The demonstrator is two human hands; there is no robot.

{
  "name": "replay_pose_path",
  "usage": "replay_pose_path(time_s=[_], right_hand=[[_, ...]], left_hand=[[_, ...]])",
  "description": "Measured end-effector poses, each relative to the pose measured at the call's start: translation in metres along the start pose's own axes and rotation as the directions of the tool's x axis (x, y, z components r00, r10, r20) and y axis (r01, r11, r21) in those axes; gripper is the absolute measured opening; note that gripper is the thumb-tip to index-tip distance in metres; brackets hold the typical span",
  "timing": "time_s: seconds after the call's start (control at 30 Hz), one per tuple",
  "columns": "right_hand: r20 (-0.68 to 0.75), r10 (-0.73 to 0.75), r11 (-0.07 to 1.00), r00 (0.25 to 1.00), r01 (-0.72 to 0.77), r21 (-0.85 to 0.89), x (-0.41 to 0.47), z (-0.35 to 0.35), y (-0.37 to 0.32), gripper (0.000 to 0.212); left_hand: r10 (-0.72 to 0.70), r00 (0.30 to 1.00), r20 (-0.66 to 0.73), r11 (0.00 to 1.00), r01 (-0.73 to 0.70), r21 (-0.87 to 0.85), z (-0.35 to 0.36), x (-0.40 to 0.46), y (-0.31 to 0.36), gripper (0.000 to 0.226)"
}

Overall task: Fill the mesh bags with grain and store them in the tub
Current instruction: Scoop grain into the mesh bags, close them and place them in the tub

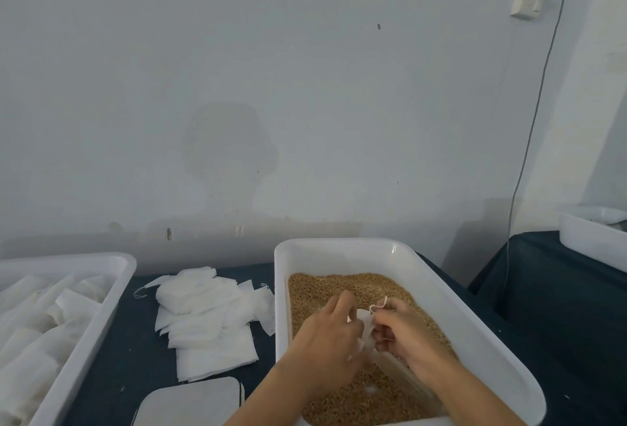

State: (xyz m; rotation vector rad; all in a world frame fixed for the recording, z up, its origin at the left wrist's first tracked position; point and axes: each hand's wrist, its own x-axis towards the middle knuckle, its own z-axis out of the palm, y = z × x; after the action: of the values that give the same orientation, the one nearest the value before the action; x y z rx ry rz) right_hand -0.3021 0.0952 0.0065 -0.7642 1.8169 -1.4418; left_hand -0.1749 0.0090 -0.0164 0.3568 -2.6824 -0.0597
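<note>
A white tub (342,249) holds brown grain (353,286) in front of me. Over the grain, my left hand (325,334) and my right hand (403,327) both pinch a small white mesh bag (365,322) between them. Its drawstring (378,306) loops up by my right fingers. A pile of flat white mesh bags (203,317) lies on the dark table left of the tub. At the far left a second white tub (101,262) contains several filled white bags (40,323).
A white rectangular lid or tray (193,402) lies at the front edge between the tubs. Another white tub (590,239) stands on a second dark table at the right. A grey cable (529,140) hangs down the wall from a socket.
</note>
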Motion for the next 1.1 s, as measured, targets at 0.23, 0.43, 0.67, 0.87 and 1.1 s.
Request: replay_pose_path(time_s=[0.23,0.43,0.67,0.87,1.1], right_hand=[[-0.097,-0.096,0.470,0.991,-0.041,-0.882,0.010,-0.002,0.025,0.036],[-0.028,0.003,0.023,1.000,-0.028,-0.999,0.008,0.007,0.023,0.030],[0.037,-0.205,0.110,0.978,0.060,-0.992,0.014,0.000,-0.009,0.035],[-0.015,-0.127,-0.106,0.992,-0.029,-0.994,0.037,-0.007,-0.044,0.027],[-0.048,-0.106,-0.003,0.993,-0.049,-0.999,0.061,0.015,-0.029,0.030]], left_hand=[[0.184,0.969,0.165,0.983,-0.186,-0.004,-0.010,0.000,0.006,0.025],[0.218,0.940,0.261,0.975,-0.222,-0.014,-0.007,0.000,0.008,0.028],[0.210,0.967,0.143,0.977,-0.202,-0.069,-0.006,-0.002,0.006,0.031],[0.210,0.947,0.245,0.976,-0.216,0.001,-0.004,0.002,0.004,0.027],[0.164,0.924,0.347,0.983,-0.182,0.019,0.001,0.009,0.004,0.029]])
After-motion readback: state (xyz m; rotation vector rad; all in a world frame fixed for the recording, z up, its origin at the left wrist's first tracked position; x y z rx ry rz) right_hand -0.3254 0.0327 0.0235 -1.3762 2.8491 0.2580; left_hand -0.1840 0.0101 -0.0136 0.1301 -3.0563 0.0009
